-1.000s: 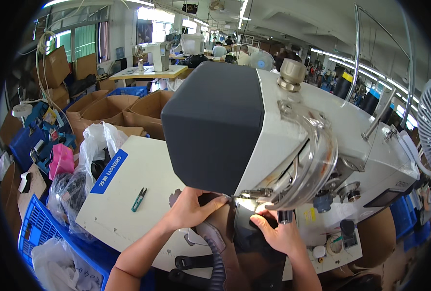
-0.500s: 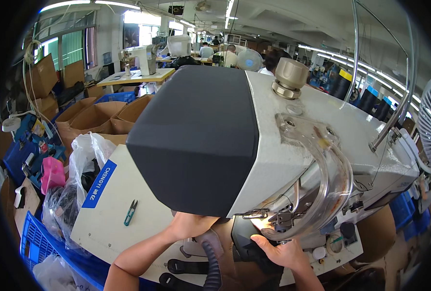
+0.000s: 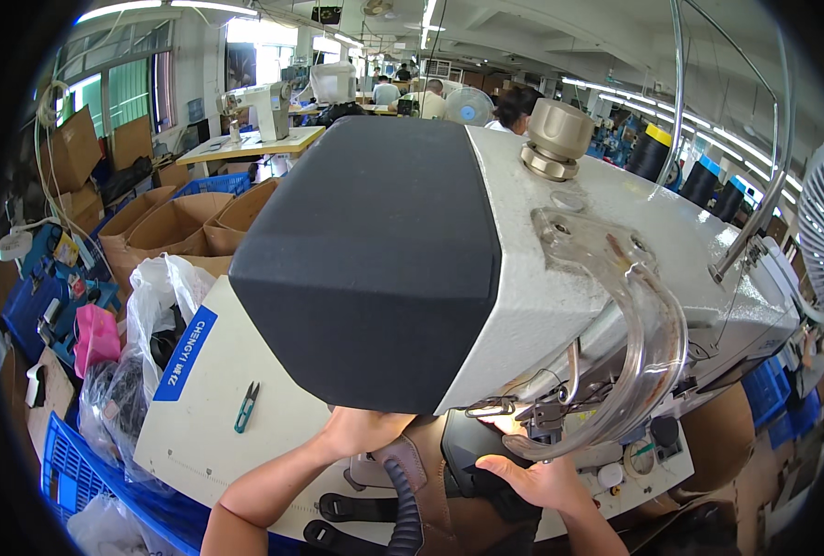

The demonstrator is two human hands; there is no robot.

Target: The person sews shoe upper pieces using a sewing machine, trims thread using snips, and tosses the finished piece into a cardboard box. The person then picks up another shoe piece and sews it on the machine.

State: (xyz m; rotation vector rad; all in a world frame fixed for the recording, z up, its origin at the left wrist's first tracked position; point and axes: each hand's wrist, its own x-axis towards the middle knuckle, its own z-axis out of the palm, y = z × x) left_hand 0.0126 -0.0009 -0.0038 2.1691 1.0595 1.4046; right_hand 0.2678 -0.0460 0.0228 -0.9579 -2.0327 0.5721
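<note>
While both hands' fingers press dark leather (image 3: 472, 454) flat, a blue rectangular label (image 3: 182, 354) lies left; cardboard boxes (image 3: 185, 222) beyond.

Blue rectangular label (image 3: 187, 352) on white table's left edge, brown cardboard boxes (image 3: 176, 222) beyond

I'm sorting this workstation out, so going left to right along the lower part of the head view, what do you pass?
Pink object → clear plastic bag → green thread snips → left hand → black and brown workpiece → right hand → curved clear guard on the sewing machine.
</note>
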